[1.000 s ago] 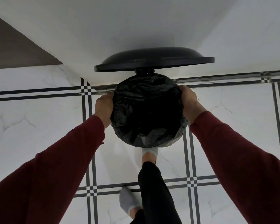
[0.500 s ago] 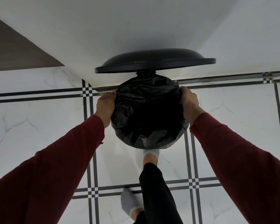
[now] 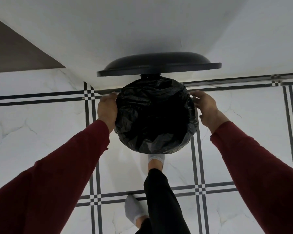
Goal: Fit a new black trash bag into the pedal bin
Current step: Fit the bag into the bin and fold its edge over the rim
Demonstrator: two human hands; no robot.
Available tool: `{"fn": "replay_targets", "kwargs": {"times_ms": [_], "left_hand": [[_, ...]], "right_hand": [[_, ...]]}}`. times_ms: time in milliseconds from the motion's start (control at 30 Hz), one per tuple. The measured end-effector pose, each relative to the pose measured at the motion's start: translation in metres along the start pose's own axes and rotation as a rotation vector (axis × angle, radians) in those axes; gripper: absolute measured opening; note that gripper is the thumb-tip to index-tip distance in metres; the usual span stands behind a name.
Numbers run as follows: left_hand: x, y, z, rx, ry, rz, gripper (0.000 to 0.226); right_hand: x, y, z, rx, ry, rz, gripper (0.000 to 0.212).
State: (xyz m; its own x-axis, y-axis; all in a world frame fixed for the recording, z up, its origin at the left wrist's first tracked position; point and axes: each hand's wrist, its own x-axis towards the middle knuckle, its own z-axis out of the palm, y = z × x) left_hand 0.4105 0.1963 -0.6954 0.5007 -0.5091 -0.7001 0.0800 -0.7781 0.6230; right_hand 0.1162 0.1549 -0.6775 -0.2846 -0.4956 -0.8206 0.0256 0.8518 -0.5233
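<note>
Seen from above, the pedal bin is wrapped at its mouth by the black trash bag (image 3: 152,115), whose edge is folded down over the rim; the bin body is hidden beneath it. The black lid (image 3: 159,65) stands raised against the white wall. My left hand (image 3: 107,110) lies against the bag's left side, fingers curled on the folded edge. My right hand (image 3: 205,107) hovers just off the bag's right side with its fingers spread and nothing in them. A foot in a grey sock (image 3: 156,160) is at the bin's base; the pedal is hidden.
The floor is white marble tile with black double-line borders (image 3: 91,149). A white wall (image 3: 142,31) rises right behind the bin. My other foot in a grey sock (image 3: 134,211) stands further back. A brown surface (image 3: 15,53) fills the upper left corner.
My right hand has let go of the bag's rim and opened, drifting slightly away to the right. My left hand has stayed on the left side. Bag and lid have not moved.
</note>
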Motion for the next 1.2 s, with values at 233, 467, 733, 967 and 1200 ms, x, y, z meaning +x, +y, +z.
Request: {"fn": "replay_targets", "kwargs": {"times_ms": [233, 467, 733, 967, 1200], "left_hand": [[-0.05, -0.05, -0.005, -0.146, 0.373, -0.175, 0.045], [-0.097, -0.085, -0.003, -0.534, -0.003, -0.66, 0.045], [-0.095, -0.092, -0.005, -0.794, -0.133, -0.699, 0.051], [-0.088, -0.091, -0.003, -0.777, -0.154, -0.62, 0.033], [-0.091, -0.094, -0.005, -0.679, -0.135, -0.588, 0.032]], "right_hand": [[-0.054, 0.059, -0.009, -0.022, 0.421, -0.073, 0.018], [-0.068, 0.095, 0.0, 0.308, 0.148, 0.27, 0.024], [-0.058, 0.098, -0.01, 0.644, -0.023, 0.464, 0.038], [-0.053, 0.091, 0.0, 0.662, -0.054, 0.459, 0.035], [-0.054, 0.099, -0.003, 0.605, -0.056, 0.477, 0.024]]}}
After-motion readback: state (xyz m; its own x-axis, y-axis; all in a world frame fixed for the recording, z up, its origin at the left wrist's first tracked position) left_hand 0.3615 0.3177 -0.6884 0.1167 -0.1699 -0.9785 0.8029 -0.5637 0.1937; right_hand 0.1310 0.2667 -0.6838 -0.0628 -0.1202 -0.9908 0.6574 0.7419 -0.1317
